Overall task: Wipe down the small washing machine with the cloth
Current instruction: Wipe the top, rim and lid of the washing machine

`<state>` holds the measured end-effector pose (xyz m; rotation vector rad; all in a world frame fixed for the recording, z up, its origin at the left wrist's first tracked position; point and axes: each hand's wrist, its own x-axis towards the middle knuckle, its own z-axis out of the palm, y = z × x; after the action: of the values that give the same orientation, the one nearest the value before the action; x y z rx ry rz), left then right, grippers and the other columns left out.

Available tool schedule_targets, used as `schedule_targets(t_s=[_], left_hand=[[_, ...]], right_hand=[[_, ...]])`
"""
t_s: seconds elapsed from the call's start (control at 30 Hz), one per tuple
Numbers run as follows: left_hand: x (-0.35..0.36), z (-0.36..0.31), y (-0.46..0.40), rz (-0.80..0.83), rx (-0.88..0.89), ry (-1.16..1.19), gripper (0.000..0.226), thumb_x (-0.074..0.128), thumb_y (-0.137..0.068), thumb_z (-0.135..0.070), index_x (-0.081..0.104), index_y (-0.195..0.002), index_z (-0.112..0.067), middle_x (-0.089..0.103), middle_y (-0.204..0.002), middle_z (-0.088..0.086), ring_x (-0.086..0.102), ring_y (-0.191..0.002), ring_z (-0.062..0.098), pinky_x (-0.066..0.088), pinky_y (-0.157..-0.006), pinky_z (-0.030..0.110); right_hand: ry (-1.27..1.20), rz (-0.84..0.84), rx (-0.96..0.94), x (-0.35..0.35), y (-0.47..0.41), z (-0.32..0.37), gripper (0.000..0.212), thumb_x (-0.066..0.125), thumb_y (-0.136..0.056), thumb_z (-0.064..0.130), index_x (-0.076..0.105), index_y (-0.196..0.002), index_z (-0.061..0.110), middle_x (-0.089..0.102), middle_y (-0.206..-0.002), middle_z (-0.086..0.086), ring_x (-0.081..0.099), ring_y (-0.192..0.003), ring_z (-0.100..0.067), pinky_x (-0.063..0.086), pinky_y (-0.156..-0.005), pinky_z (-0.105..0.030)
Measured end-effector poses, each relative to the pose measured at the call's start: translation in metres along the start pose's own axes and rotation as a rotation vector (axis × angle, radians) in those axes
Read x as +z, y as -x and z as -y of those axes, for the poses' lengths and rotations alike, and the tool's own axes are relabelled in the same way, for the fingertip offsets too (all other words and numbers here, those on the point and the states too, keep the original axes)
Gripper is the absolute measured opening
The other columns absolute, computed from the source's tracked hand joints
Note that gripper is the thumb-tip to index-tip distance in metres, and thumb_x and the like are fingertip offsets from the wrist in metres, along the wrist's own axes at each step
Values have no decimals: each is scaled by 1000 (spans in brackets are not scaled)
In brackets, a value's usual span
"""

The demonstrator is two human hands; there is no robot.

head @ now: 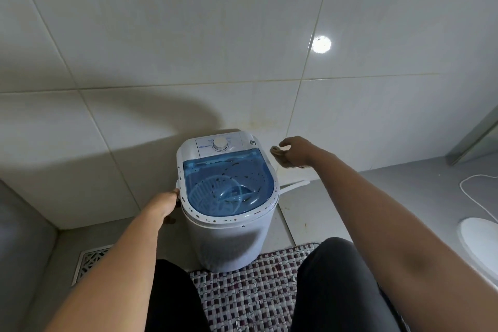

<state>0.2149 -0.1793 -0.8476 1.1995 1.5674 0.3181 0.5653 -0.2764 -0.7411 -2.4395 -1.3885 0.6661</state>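
Observation:
A small white washing machine [229,240] stands on the floor against the tiled wall. Its clear blue lid [229,186] is down, with dark specks on the lid and around the white rim. A round dial [220,143] sits on the back panel. My left hand [165,203] grips the machine's left side at the rim. My right hand [295,152] hovers just right of the machine's back corner, apart from it, closed on a small crumpled brownish cloth [279,153].
A woven checked mat [250,294] lies under my knees in front of the machine. A metal floor drain [89,261] is at the left. A white hose [293,186] runs behind the machine. A white cord [474,191] and a round white object [479,242] lie at the right.

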Motion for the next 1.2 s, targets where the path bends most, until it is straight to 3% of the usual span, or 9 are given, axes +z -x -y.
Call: schedule_targets(t_s=[0.2, 0.33, 0.67, 0.77, 0.9, 0.97, 1.0, 1.1, 1.2], left_hand=[[-2, 3, -5, 29, -2, 54, 41, 47, -108, -37, 70, -127, -8, 67, -128, 7, 64, -121, 30, 60, -96, 50], [-6, 6, -10, 27, 0, 51, 43, 46, -107, -38, 68, -130, -10, 66, -136, 11, 63, -123, 30, 60, -96, 52], [0, -1, 10, 17, 11, 112, 37, 45, -110, -30, 67, -127, -7, 67, -134, 10, 65, -125, 25, 58, -100, 52], [-2, -2, 11, 13, 7, 110, 34, 46, -109, -32, 67, -123, -8, 66, -136, 11, 62, -127, 27, 58, -100, 52], [-3, -2, 13, 20, -4, 117, 40, 46, -109, -32, 66, -134, -7, 66, -138, 9, 62, -128, 25, 58, -100, 51], [-3, -3, 16, 25, -5, 134, 40, 46, -109, -31, 66, -133, -7, 67, -136, 9, 63, -127, 24, 58, -101, 52], [-2, -4, 16, 26, -6, 140, 39, 46, -109, -31, 66, -133, -7, 67, -136, 9, 64, -126, 24, 57, -101, 52], [-2, -4, 18, 21, -4, 147, 38, 46, -109, -29, 66, -131, -7, 67, -136, 9, 64, -126, 24, 57, -101, 52], [-2, -5, 21, 19, 3, 148, 39, 46, -109, -30, 66, -132, -6, 66, -134, 8, 64, -124, 24, 58, -100, 52]], right_hand=[[170, 9, -10, 48, -1, 6, 34, 50, -98, 22, 67, -127, 14, 70, -114, -11, 65, -99, -29, 56, -87, -41], [103, -41, 7, 59, 2, -3, 44, 41, -103, 47, 71, -121, 21, 72, -107, -8, 65, -94, -27, 55, -85, -40], [-64, -110, -17, 64, 24, -17, 46, 52, -93, 63, 72, -122, 34, 75, -113, 1, 67, -93, -24, 58, -85, -40], [-69, -108, -5, 64, 30, -16, 36, 59, -93, 52, 74, -118, 32, 76, -109, 2, 68, -90, -23, 58, -84, -38], [-217, -16, 54, 64, 37, -20, 11, 67, -92, 23, 77, -92, 27, 75, -82, -3, 64, -62, -20, 60, -60, -35], [-345, 27, 115, 65, 38, -23, 20, 64, -90, 9, 77, -88, 24, 78, -91, -14, 73, -74, -26, 64, -73, -47], [-373, 28, 123, 64, 41, -23, 20, 65, -91, 8, 78, -91, 22, 78, -94, -14, 74, -79, -28, 63, -78, -46], [-343, -7, 111, 65, 51, -20, 19, 66, -92, 9, 78, -101, 20, 73, -79, -3, 64, -63, -21, 55, -57, -27], [-205, -63, 95, 67, 62, -12, 35, 58, -91, 6, 77, -110, 29, 68, -75, 8, 55, -53, -15, 46, -44, -21]])
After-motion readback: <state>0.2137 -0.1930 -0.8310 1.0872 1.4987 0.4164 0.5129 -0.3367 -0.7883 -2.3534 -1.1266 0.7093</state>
